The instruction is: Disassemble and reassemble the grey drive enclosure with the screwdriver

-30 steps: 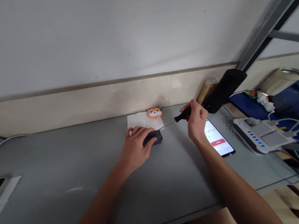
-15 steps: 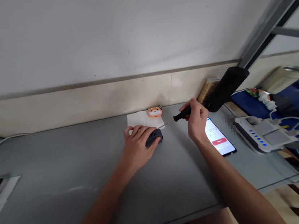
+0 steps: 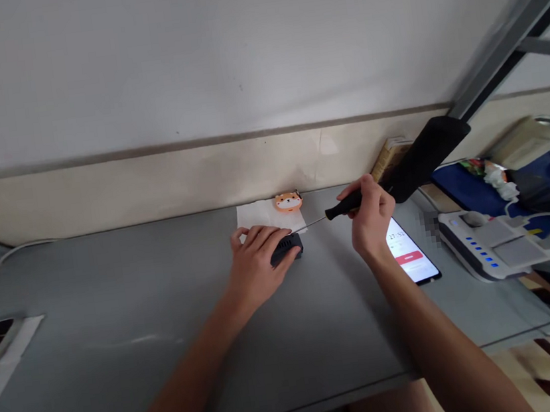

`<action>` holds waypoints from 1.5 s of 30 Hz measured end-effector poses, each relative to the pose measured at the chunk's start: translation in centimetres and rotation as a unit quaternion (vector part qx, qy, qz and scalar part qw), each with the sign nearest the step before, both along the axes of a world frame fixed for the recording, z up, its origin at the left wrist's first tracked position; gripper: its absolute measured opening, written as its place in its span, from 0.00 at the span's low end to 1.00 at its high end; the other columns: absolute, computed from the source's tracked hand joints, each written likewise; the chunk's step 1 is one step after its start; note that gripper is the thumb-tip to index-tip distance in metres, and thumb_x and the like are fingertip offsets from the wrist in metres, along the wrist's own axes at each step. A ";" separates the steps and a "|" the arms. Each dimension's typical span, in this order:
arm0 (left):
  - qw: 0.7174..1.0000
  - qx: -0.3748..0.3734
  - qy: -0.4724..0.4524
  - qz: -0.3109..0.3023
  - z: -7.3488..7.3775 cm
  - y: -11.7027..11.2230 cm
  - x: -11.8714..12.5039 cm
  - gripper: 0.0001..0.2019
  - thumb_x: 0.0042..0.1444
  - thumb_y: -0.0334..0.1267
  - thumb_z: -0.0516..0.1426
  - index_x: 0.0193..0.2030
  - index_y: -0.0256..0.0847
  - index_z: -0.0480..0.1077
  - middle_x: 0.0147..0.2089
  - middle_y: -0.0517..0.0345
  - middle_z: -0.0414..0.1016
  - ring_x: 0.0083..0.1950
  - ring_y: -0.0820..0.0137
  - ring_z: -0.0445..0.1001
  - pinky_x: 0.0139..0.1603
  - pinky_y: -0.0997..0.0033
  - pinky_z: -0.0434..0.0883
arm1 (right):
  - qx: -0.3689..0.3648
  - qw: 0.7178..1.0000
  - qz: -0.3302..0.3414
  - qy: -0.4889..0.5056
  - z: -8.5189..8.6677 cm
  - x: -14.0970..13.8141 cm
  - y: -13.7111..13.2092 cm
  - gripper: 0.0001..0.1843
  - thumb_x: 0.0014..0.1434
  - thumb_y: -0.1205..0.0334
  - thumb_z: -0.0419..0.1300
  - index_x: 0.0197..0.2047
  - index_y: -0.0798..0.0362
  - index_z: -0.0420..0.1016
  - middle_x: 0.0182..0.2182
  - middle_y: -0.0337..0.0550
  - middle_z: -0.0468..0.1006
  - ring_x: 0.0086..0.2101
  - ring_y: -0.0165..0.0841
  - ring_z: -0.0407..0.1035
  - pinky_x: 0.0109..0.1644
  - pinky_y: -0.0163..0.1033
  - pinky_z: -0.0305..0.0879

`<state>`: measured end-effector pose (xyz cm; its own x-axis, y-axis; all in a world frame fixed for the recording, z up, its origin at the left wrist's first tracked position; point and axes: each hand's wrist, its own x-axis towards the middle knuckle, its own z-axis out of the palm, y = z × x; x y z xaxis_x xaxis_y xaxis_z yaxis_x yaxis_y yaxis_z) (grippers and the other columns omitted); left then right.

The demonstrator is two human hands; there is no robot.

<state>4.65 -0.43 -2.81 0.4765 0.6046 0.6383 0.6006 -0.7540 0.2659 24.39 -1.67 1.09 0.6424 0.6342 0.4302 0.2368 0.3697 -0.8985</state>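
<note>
Black vented box (image 3: 286, 250) on grey desk (image 3: 121, 338), pinned under left hand (image 3: 257, 265), palm down, fingers curled over top. Slotted top, mostly covered by hand. Right hand (image 3: 371, 217) closed narrow around black-handled screwdriver (image 3: 345, 205), steel shaft slanting down to box, tip just beside box's 12 o'clock end. Open desk from 6 to 9 o'clock; front edge (image 3: 304, 406) well clear at 6. Tissue (image 3: 269, 217) just beside box at 12 o'clock, wall (image 3: 201, 175) close behind. Phone (image 3: 411, 253) at 3 o'clock, past right hand.

Grey tabletop (image 3: 121, 338) carries a paper napkin (image 3: 256, 219); a lit smartphone (image 3: 414, 257); a white charging hub (image 3: 485, 248).
</note>
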 end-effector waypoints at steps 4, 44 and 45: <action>0.998 -0.037 -0.043 0.007 0.2 0.0 0.0 0.08 0.70 0.40 0.57 0.44 0.45 0.77 0.43 0.58 0.84 0.46 0.65 0.79 0.59 0.56 0.60 | 0.010 0.999 0.027 0.032 -0.1 -0.1 0.1 0.29 0.64 0.39 0.55 0.21 0.51 0.71 0.17 0.36 0.67 0.18 0.26 0.60 0.21 0.34 0.55; 0.924 -0.356 -0.105 -0.092 0.9 2.3 -5.7 0.10 0.63 0.38 0.52 0.46 0.45 0.73 0.47 0.55 0.79 0.47 0.66 0.78 0.45 0.66 0.76 | -0.082 0.983 0.164 0.030 -1.6 -3.3 0.1 0.33 0.61 0.29 0.55 0.26 0.51 0.75 0.19 0.36 0.68 0.21 0.28 0.62 0.29 0.38 0.59; 0.924 -0.356 -0.105 -0.092 0.9 2.3 -5.7 0.10 0.63 0.38 0.52 0.47 0.45 0.72 0.47 0.55 0.79 0.47 0.66 0.78 0.45 0.66 0.76 | -0.078 0.983 0.163 0.036 -1.7 -3.3 0.1 0.32 0.61 0.30 0.55 0.27 0.51 0.75 0.19 0.37 0.69 0.21 0.28 0.62 0.29 0.38 0.59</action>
